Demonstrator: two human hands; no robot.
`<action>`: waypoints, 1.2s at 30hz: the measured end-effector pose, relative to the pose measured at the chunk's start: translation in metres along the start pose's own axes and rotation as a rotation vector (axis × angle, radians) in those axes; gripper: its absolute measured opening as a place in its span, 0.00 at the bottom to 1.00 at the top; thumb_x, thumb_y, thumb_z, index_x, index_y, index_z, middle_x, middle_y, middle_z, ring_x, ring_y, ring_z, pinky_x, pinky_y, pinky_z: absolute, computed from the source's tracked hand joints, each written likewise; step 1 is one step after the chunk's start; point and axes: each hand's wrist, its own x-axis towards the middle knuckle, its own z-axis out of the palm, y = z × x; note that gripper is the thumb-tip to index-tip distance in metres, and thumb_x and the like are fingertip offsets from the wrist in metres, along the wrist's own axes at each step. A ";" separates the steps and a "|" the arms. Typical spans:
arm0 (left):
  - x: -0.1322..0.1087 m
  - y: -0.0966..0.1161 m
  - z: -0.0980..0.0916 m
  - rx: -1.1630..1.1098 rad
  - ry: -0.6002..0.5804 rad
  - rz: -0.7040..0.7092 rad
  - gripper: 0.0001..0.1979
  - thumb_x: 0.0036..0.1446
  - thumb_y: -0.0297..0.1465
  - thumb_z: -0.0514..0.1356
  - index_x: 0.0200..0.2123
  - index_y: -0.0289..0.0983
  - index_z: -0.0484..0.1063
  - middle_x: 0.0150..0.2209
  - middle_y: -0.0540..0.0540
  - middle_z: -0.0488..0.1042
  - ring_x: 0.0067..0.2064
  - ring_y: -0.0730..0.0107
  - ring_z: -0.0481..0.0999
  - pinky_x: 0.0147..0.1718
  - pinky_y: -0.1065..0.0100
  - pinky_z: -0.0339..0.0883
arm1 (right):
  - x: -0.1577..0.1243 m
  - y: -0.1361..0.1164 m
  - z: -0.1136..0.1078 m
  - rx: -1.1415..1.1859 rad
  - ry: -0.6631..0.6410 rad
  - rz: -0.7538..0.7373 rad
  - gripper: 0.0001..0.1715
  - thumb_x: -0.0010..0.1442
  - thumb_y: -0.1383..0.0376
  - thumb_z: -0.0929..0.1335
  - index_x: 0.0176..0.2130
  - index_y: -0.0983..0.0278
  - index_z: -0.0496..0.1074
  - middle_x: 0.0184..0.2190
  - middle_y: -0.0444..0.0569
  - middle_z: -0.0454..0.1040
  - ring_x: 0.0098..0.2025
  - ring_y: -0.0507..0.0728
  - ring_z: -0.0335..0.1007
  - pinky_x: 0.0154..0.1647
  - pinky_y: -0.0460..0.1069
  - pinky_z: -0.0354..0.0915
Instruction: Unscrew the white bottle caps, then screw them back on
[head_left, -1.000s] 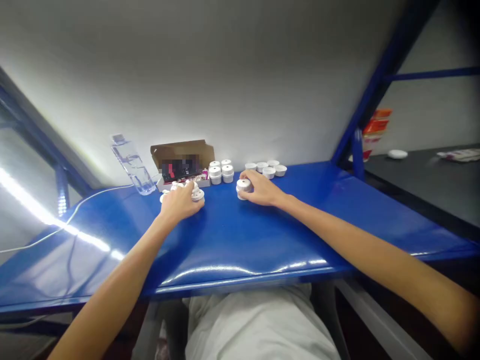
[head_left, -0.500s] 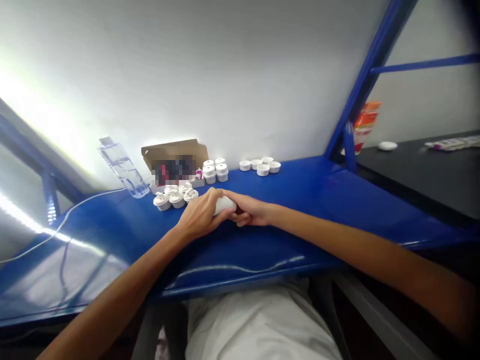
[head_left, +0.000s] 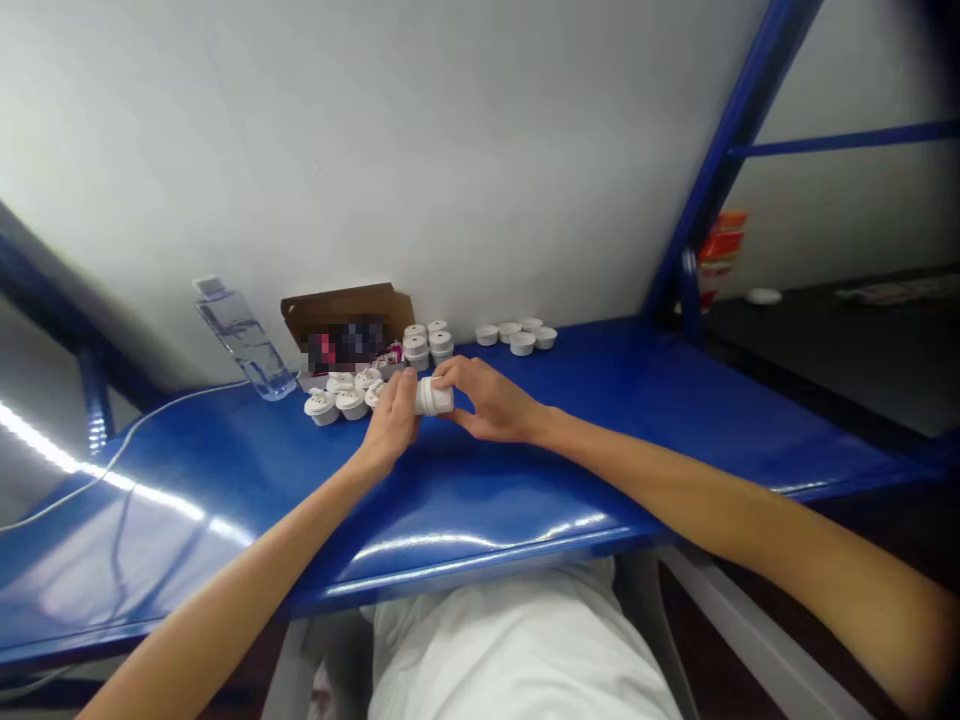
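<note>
A white round plastic case (head_left: 435, 397) is tipped on its side above the table, between my two hands. My left hand (head_left: 394, 415) is closed round its left end, which the fingers partly hide. On the other end, my right hand (head_left: 491, 397) pinches the case, fingers at the upper edge and thumb lower down. Just left of my left hand stand several white round cases (head_left: 351, 402) with small white parts on top. Behind the hands are stacked white round cases (head_left: 416, 347) with a small dark hole on top.
Several shallow white cups (head_left: 523, 343) sit by the wall on the blue table (head_left: 600, 420). At the back left are an open cardboard box (head_left: 352, 300), blurred inside, and a clear bottle (head_left: 247, 340). A white cable (head_left: 150, 415) crosses the left side. Blue posts (head_left: 720, 180) rise at the right.
The white case has turned from a rounded face toward me to lying sideways, showing its ribbed side. My right hand has shifted its fingers onto the case's upper right edge.
</note>
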 end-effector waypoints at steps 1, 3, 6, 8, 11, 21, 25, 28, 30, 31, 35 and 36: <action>0.002 -0.001 0.001 -0.012 -0.031 -0.032 0.22 0.66 0.54 0.50 0.32 0.42 0.57 0.19 0.58 0.53 0.17 0.77 0.51 0.18 0.71 0.45 | 0.000 0.004 -0.001 -0.111 -0.009 -0.055 0.12 0.62 0.65 0.70 0.47 0.62 0.69 0.47 0.55 0.77 0.50 0.63 0.73 0.51 0.58 0.64; 0.005 -0.003 0.001 -0.024 -0.063 -0.072 0.23 0.64 0.55 0.52 0.32 0.42 0.58 0.17 0.60 0.51 0.14 0.78 0.47 0.15 0.72 0.42 | 0.000 0.012 0.000 -0.273 -0.021 -0.107 0.12 0.63 0.67 0.68 0.47 0.63 0.69 0.47 0.56 0.78 0.50 0.64 0.73 0.51 0.58 0.63; 0.007 -0.006 -0.002 -0.103 -0.093 -0.175 0.24 0.62 0.56 0.54 0.31 0.41 0.60 0.16 0.59 0.53 0.12 0.81 0.47 0.13 0.73 0.42 | 0.000 0.022 0.003 -0.398 -0.048 -0.151 0.13 0.61 0.70 0.67 0.48 0.65 0.70 0.47 0.57 0.79 0.51 0.64 0.73 0.52 0.58 0.62; 0.007 -0.006 -0.006 -0.188 -0.103 -0.241 0.23 0.63 0.54 0.54 0.30 0.40 0.61 0.16 0.59 0.53 0.12 0.82 0.46 0.13 0.74 0.42 | 0.000 0.030 0.000 -0.445 -0.050 -0.147 0.16 0.60 0.72 0.65 0.49 0.65 0.70 0.49 0.57 0.78 0.53 0.64 0.72 0.54 0.57 0.61; 0.008 -0.003 -0.013 -0.278 -0.089 -0.279 0.21 0.64 0.50 0.54 0.29 0.39 0.61 0.15 0.59 0.52 0.12 0.82 0.46 0.13 0.75 0.43 | -0.003 0.047 -0.014 -0.529 0.007 0.008 0.18 0.61 0.72 0.65 0.51 0.65 0.70 0.51 0.57 0.77 0.55 0.64 0.70 0.56 0.57 0.58; 0.013 -0.008 -0.012 -0.237 -0.138 -0.235 0.17 0.64 0.44 0.57 0.37 0.35 0.68 0.24 0.48 0.71 0.22 0.72 0.69 0.22 0.71 0.64 | -0.020 0.089 -0.037 -0.812 -0.066 0.486 0.24 0.64 0.51 0.67 0.50 0.65 0.75 0.62 0.61 0.68 0.65 0.73 0.54 0.65 0.67 0.47; 0.012 -0.008 -0.013 -0.220 -0.145 -0.222 0.17 0.64 0.45 0.56 0.37 0.35 0.67 0.24 0.48 0.71 0.21 0.72 0.69 0.22 0.70 0.64 | -0.022 0.093 -0.036 -0.806 -0.117 0.578 0.26 0.63 0.51 0.67 0.53 0.66 0.74 0.64 0.62 0.66 0.66 0.75 0.51 0.64 0.69 0.50; 0.012 -0.009 -0.014 -0.203 -0.154 -0.204 0.18 0.63 0.46 0.57 0.38 0.36 0.67 0.24 0.49 0.71 0.21 0.72 0.69 0.22 0.70 0.65 | -0.020 0.090 -0.038 -0.771 -0.053 0.592 0.33 0.59 0.55 0.70 0.60 0.68 0.68 0.63 0.64 0.65 0.63 0.73 0.58 0.60 0.64 0.58; 0.013 -0.011 -0.014 -0.192 -0.162 -0.188 0.18 0.63 0.47 0.58 0.38 0.36 0.67 0.25 0.49 0.71 0.22 0.72 0.69 0.23 0.70 0.65 | -0.018 0.084 -0.038 -0.707 -0.034 0.572 0.31 0.60 0.58 0.69 0.59 0.68 0.67 0.58 0.62 0.70 0.57 0.69 0.66 0.56 0.59 0.63; 0.013 -0.012 -0.014 -0.185 -0.164 -0.181 0.18 0.62 0.47 0.58 0.38 0.36 0.67 0.25 0.49 0.72 0.22 0.72 0.70 0.23 0.70 0.66 | -0.017 0.081 -0.036 -0.665 -0.056 0.566 0.26 0.61 0.60 0.68 0.57 0.67 0.69 0.54 0.60 0.73 0.53 0.67 0.70 0.52 0.56 0.65; 0.013 -0.013 -0.014 -0.177 -0.182 -0.176 0.19 0.60 0.48 0.61 0.39 0.37 0.66 0.27 0.49 0.73 0.25 0.71 0.73 0.25 0.70 0.66 | -0.015 0.071 -0.026 -0.584 -0.207 0.578 0.16 0.63 0.59 0.66 0.47 0.64 0.74 0.44 0.55 0.79 0.45 0.64 0.75 0.46 0.54 0.68; 0.013 -0.012 -0.015 -0.178 -0.184 -0.176 0.19 0.59 0.47 0.62 0.39 0.37 0.66 0.28 0.49 0.74 0.26 0.70 0.74 0.25 0.70 0.66 | -0.016 0.070 -0.024 -0.595 -0.223 0.575 0.17 0.63 0.58 0.67 0.47 0.64 0.75 0.46 0.56 0.79 0.47 0.65 0.75 0.48 0.54 0.68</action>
